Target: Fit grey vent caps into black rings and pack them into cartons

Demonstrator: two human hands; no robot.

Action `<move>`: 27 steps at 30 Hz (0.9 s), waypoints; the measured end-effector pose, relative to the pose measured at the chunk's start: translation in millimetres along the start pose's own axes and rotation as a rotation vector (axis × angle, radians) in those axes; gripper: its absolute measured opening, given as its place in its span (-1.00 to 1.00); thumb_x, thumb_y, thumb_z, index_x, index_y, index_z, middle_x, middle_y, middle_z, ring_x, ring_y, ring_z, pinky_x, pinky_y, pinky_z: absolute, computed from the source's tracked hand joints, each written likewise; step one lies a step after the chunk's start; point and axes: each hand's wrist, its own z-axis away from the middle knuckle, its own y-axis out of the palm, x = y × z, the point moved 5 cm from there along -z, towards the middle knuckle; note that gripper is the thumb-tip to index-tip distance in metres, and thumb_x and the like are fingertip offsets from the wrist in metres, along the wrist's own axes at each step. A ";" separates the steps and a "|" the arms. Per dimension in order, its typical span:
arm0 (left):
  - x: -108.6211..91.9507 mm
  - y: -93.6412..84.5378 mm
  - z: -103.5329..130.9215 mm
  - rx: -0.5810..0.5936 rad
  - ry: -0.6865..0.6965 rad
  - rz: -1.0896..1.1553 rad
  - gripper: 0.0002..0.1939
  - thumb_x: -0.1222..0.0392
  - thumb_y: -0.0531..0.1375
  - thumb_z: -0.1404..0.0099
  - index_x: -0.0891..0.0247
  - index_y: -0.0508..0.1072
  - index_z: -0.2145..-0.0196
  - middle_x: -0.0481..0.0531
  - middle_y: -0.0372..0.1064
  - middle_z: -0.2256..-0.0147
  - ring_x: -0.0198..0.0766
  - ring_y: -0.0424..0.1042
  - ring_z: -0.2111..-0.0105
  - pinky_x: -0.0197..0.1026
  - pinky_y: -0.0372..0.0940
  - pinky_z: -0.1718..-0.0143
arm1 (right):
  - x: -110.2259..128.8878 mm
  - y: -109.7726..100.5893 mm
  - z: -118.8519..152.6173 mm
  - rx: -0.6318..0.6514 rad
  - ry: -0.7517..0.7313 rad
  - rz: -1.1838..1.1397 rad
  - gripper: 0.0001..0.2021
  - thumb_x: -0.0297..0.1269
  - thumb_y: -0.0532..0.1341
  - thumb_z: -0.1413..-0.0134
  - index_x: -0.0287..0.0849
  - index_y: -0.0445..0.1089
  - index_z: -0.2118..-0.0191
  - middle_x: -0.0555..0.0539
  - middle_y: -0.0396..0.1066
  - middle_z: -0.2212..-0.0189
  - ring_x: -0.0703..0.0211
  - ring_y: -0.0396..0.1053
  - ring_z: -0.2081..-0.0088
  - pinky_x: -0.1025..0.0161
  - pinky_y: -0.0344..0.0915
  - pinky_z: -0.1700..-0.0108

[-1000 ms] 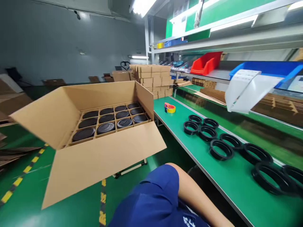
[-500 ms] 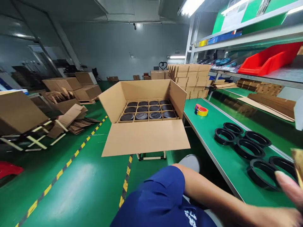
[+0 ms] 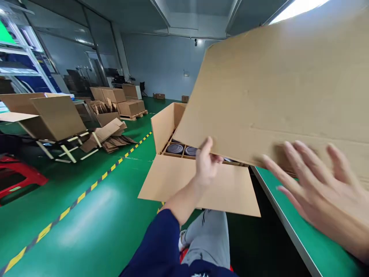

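One cardboard sheet [image 3: 273,96] partly hides the box [image 3: 230,188] and table [image 3: 319,246].

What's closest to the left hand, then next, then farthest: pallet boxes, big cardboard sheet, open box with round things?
1. Big cardboard sheet: its edge is in the left hand.
2. Open box: just beyond, under the sheet.
3. Pallet boxes: far off, ahead and left.

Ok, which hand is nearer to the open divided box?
Left. The left hand shows over the front flap of the open box; the right hand is off to the box's right, by the cardboard sheet.
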 end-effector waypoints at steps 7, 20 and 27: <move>-97.1 -82.1 -67.1 -0.016 0.178 -0.277 -0.47 -0.16 0.46 -0.01 0.30 0.44 0.28 -0.03 0.48 0.48 -0.32 0.38 0.67 -0.30 0.25 0.68 | 38.0 154.6 -103.3 0.095 -0.219 -0.119 -0.21 -0.51 0.01 -0.32 -0.24 -0.38 -0.55 -0.39 0.04 -0.41 -0.31 0.01 -0.42 -0.27 0.22 -0.33; -67.0 -196.3 -90.8 0.079 0.029 -0.964 -0.47 -0.18 0.35 -0.22 0.28 0.54 0.02 0.20 0.56 0.08 -0.11 0.58 0.24 -0.09 0.52 0.17 | 69.4 352.8 -63.9 0.484 -0.107 -0.342 -0.36 -0.63 -0.03 -0.29 -0.30 0.11 -0.45 -0.38 0.19 -0.34 -0.12 0.18 -0.36 -0.05 0.24 -0.35; -58.4 -188.3 -135.0 0.152 0.349 -1.610 -0.55 -0.15 0.10 -0.39 0.15 0.57 0.00 0.13 0.54 -0.01 0.01 0.49 -0.05 0.00 0.41 -0.10 | 84.7 396.3 -53.9 0.603 -0.184 -0.585 -0.47 -0.48 0.01 -0.43 -0.18 0.16 -0.44 -0.33 0.22 -0.33 -0.01 0.18 -0.37 0.04 0.17 -0.38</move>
